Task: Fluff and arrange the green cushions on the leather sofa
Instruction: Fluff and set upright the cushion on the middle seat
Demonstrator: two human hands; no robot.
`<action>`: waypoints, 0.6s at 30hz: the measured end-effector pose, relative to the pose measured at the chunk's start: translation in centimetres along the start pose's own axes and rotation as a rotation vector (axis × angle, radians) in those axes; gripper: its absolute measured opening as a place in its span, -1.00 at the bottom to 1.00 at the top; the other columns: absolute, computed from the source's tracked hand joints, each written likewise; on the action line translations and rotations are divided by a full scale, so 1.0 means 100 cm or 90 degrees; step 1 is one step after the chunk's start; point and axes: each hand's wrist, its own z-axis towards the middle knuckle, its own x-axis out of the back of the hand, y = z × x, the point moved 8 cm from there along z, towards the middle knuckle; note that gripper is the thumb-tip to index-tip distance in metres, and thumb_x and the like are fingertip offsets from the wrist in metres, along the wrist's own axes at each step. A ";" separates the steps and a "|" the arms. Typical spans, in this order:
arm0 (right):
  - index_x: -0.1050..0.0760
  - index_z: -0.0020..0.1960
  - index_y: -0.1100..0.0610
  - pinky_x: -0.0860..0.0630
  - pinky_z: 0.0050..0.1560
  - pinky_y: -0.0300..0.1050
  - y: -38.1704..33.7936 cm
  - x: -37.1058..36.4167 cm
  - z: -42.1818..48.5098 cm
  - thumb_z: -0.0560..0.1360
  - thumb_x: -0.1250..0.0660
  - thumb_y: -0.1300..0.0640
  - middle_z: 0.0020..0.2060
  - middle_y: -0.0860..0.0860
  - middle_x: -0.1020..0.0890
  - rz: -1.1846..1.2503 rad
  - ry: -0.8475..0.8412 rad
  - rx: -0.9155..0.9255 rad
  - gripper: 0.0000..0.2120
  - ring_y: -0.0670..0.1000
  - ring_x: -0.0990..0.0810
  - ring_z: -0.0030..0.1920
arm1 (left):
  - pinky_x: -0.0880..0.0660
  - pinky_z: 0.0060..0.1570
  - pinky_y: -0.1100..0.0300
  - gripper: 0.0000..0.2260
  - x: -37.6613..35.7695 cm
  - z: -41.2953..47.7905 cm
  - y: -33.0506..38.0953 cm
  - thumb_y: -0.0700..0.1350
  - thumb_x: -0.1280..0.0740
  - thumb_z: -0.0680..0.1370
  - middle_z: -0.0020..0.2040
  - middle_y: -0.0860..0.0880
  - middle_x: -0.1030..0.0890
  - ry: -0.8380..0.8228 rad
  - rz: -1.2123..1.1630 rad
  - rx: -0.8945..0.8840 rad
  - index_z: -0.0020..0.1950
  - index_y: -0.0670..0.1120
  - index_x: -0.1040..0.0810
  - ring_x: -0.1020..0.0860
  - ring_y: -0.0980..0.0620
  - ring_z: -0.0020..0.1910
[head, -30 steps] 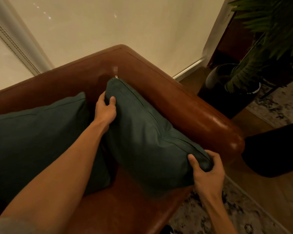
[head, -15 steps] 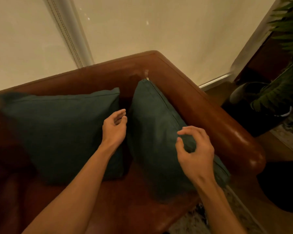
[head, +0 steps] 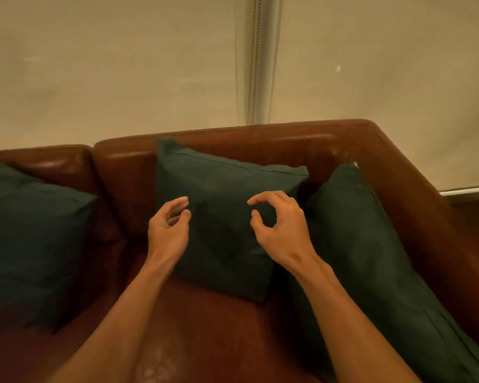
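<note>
Both the left hand (head: 168,229) and right hand (head: 281,223) hover half-curled and empty before the middle green cushion (head: 221,217) leaning on the leather sofa (head: 260,145) backrest, apparently ready to grasp it.

I see cream roller blinds (head: 108,73) filling the background, a pale vertical post (head: 260,59) with bead chains between them. Warm, dim lighting. Sill strip (head: 466,191) far right.

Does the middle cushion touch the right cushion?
Cannot tell. In the head view the right hand covers the place where the middle cushion meets the right cushion.
</note>
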 end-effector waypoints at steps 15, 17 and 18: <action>-0.43 0.32 -0.10 -0.08 0.47 0.29 0.048 -0.022 0.088 0.42 -0.41 -0.13 0.47 0.13 -0.27 -0.219 0.167 -0.344 -0.51 0.22 -0.15 0.51 | -0.53 0.22 -0.03 -0.47 0.046 0.100 -0.016 -0.09 -0.44 0.53 0.46 -0.01 -0.40 -0.041 0.076 0.041 0.47 0.06 -0.38 -0.50 -0.01 0.24; -0.37 0.37 -0.03 -0.12 0.48 0.24 0.063 -0.013 0.079 0.42 -0.44 -0.12 0.50 0.17 -0.18 -0.168 0.250 -0.416 -0.42 0.26 -0.14 0.50 | -0.51 0.26 -0.05 -0.40 0.038 0.119 -0.001 -0.02 -0.46 0.50 0.49 0.00 -0.35 -0.061 0.105 -0.001 0.50 0.09 -0.32 -0.45 -0.01 0.29; -0.32 0.41 0.00 -0.20 0.46 0.16 0.069 -0.012 0.075 0.42 -0.45 -0.11 0.50 0.18 -0.15 -0.113 0.289 -0.435 -0.37 0.26 -0.18 0.48 | -0.48 0.29 -0.04 -0.36 0.032 0.127 0.005 0.00 -0.47 0.49 0.50 -0.01 -0.32 -0.071 0.113 -0.018 0.52 0.08 -0.30 -0.43 -0.01 0.31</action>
